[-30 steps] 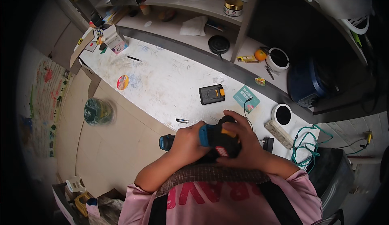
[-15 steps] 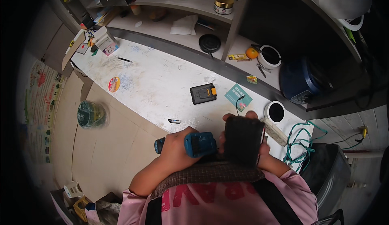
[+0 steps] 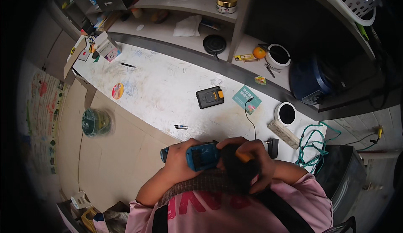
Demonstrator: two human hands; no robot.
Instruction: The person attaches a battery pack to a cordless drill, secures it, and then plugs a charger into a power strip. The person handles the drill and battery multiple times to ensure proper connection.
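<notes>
A: What's in the hands rn?
B: L hand (image 3: pixel 178 161) grips a blue cordless power tool (image 3: pixel 202 155), fingers wrapped round its handle; the blue battery foot faces up toward the viewer. R hand (image 3: pixel 258 157) clasps a black battery pack w/ an orange latch (image 3: pixel 239 168), thumb & fingers round its sides. Both are in front of the chest, at the worktop's near edge.

A: Pack on the tool or off?
B: Looks off. It's right beside the foot, but can't tell if they touch, b/c fingers & blur hide the gap.

A: So which step?
B: Prob. pack-handling at the tool's foot, judging by the pose. Seating it would call for turning the contact side to the foot, lining up the rails & keeping the L grip firm.

A: Anything else nearby?
B: Yes, on the white worktop (image 3: pixel 163 77): a second battery pack (image 3: pixel 210 97), black w/ orange latch, lying flat beyond the hands, touched by neither. To its R, a green card (image 3: pixel 247 99) w/ a thin black cable (image 3: pixel 253 119) trailing off it; nearer, a black plug-in adapter (image 3: pixel 273 148).
</notes>
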